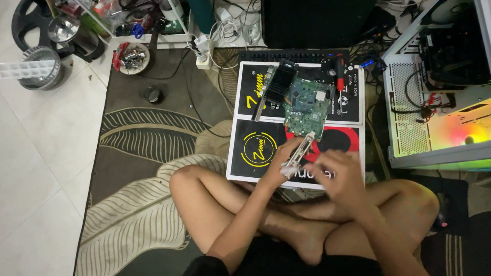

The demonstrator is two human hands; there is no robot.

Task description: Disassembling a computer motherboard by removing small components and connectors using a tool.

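Item: narrow circuit card (301, 151), held over black boxes (256, 150) on the floor rug.
Left hand (282, 159) closed around the card's lower end; right hand (336, 169) blurred, grip cannot be told. Green motherboard (308, 108) lies just beyond. Best handled by edges, card kept steady, contacts untouched.

A home floor used as a makeshift electronics repair spot: pale tiles (27, 143), a leaf-patterned rug (137, 166), a circuit board (308, 108) on flat boxes (256, 150), an open lit computer case (455, 93) at the right edge, cables (229, 25) and a bowl of small parts (131, 58).
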